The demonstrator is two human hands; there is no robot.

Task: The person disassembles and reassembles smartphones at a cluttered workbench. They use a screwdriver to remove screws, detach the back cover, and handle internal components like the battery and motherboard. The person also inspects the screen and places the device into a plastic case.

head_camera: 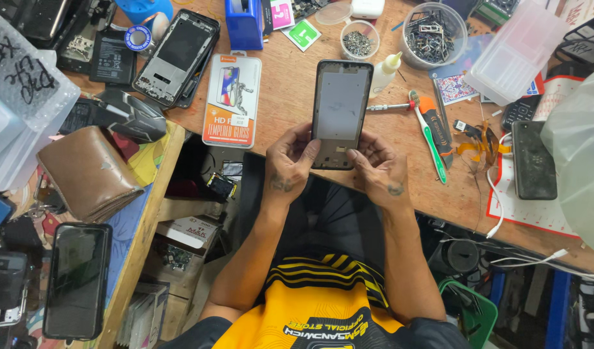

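Observation:
A black phone frame with a grey inner plate [340,103] is held upright over the wooden workbench [290,113], both my hands gripping its lower end. My left hand [289,163] holds the bottom left edge, fingers curled around the side. My right hand [379,167] holds the bottom right corner, with the thumb pressed on the frame's lower part. Just right of the frame lie a small white glue bottle [385,71], a thin screwdriver [387,106] and a green and white toothbrush [428,137].
A tempered glass package [231,100] lies left of the frame, and another opened phone frame [178,57] behind it. Plastic tubs of small metal parts [434,33] stand at the back. A dark phone [533,160] rests at right. A brown wallet [89,171] and a black phone [77,279] sit at left.

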